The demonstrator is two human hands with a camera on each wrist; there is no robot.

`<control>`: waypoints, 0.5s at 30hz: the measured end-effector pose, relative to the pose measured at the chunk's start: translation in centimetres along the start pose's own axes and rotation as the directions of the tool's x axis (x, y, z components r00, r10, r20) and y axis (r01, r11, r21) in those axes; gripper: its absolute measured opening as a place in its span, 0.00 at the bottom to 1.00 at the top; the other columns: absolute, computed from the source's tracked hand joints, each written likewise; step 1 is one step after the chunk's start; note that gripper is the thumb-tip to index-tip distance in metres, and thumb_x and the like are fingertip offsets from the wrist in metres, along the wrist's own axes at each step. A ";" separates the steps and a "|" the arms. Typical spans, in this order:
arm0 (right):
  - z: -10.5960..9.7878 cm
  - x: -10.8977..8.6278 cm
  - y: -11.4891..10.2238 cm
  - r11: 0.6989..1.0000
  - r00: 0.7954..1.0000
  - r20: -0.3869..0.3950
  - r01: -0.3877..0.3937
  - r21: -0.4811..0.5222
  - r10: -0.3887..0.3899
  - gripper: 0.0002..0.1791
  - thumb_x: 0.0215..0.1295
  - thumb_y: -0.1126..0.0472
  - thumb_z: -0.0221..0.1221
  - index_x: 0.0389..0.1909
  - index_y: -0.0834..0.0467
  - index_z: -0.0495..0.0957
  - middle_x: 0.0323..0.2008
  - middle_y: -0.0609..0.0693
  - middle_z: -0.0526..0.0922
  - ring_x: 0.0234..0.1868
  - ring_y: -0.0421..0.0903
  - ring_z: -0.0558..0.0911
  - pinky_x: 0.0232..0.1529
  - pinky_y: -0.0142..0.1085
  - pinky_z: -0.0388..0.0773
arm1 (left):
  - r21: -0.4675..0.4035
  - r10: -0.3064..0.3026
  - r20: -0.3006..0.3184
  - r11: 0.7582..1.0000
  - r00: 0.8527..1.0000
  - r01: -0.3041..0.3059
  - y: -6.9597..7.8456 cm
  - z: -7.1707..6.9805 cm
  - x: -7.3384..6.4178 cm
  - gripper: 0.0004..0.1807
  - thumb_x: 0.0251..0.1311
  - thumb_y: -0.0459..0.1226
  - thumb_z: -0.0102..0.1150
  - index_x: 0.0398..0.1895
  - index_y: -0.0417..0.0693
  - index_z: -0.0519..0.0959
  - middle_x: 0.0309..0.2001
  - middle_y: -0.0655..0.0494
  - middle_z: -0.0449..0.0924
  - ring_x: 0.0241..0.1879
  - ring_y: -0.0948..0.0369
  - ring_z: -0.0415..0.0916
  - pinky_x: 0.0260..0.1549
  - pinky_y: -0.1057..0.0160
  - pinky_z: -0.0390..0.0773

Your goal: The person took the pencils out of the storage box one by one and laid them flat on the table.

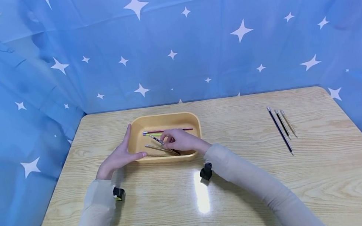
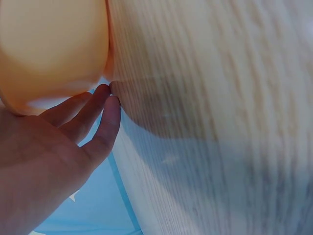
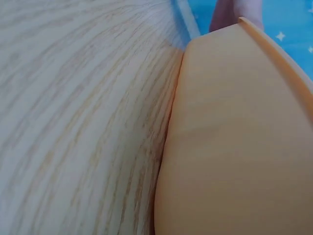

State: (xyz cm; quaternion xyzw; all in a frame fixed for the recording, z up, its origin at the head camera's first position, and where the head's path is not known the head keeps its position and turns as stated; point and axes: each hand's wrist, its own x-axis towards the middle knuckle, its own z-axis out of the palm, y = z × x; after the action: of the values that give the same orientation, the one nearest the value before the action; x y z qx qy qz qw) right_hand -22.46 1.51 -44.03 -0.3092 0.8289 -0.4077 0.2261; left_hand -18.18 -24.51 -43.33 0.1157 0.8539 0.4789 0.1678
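The right grip (image 1: 180, 140) is drawn in to a narrow pinch, thumb against fingers, on a black-and-white patterned pencil (image 1: 156, 139), with one end poking out past the fingertips toward the tray's left side. That pencil is inside the tan tray (image 1: 165, 119), which sits on the counter (image 1: 242, 180) near its far edge, left of the middle. The left grip (image 1: 119, 158) is spread wide, fingers straight along the outside of the tray's left end and thumb by its near left corner, touching rather than clasping. Also in the tray, a red pencil (image 1: 187, 129) and a yellow-green pencil (image 1: 151, 134) lie side by side across the middle, and a brownish pencil (image 1: 156, 148) slants near the front wall. Toward the counter's far right corner lie a long dark pencil (image 1: 280, 130), a short black pencil (image 1: 283, 124) and a gold pencil (image 1: 288, 123), roughly in a row. The step in hand looks like handling one pencil at the tray while the left side steadies it; whether the pencil is being picked up or set down, I cannot tell. If it is to come out, the next move calls for a firm pinch and a lift clear of the rim, without dragging its neighbours.
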 end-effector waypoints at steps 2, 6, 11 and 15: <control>-0.1 -0.1 -0.1 1.000 1.000 -0.024 0.012 0.015 -0.012 0.11 0.67 0.65 0.58 0.50 0.59 0.76 0.36 0.51 0.82 0.38 0.43 0.80 0.39 0.34 0.77 | 0.000 0.003 0.001 1.000 1.000 -0.003 0.1 0.0 0.0 0.65 0.55 0.40 0.69 0.75 0.52 0.22 0.75 0.42 0.24 0.72 0.40 0.34 0.67 0.41 0.43; -0.3 -0.4 -0.3 0.998 0.996 -0.086 0.038 0.045 -0.034 0.13 0.67 0.66 0.57 0.52 0.60 0.75 0.36 0.52 0.82 0.39 0.45 0.80 0.40 0.35 0.77 | -0.004 -0.001 0.006 1.000 1.000 0.001 0.3 0.0 -0.1 0.65 0.56 0.41 0.69 0.75 0.52 0.22 0.75 0.43 0.23 0.72 0.40 0.33 0.67 0.40 0.42; -0.5 -0.7 -0.5 0.995 0.989 -0.145 0.035 0.088 -0.022 0.14 0.67 0.65 0.58 0.53 0.60 0.75 0.37 0.51 0.80 0.35 0.45 0.79 0.36 0.35 0.76 | 0.000 -0.016 0.008 1.000 1.000 0.016 0.3 0.0 -0.1 0.65 0.56 0.41 0.69 0.75 0.54 0.22 0.76 0.44 0.23 0.72 0.41 0.32 0.67 0.40 0.42; -1.0 -0.9 -0.8 0.992 0.986 -0.165 0.049 0.119 -0.029 0.14 0.68 0.65 0.57 0.53 0.61 0.75 0.37 0.52 0.80 0.33 0.45 0.79 0.33 0.34 0.75 | 0.010 -0.017 0.007 1.000 1.000 0.017 0.3 -0.1 -0.1 0.65 0.56 0.40 0.69 0.75 0.52 0.22 0.75 0.44 0.22 0.72 0.40 0.31 0.66 0.39 0.42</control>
State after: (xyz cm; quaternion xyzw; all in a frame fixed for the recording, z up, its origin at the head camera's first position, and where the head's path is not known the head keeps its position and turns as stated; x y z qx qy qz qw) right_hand -22.25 2.27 -42.65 -0.2764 0.8118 -0.4860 0.1682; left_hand -18.10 -24.44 -43.05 0.1108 0.8567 0.4728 0.1742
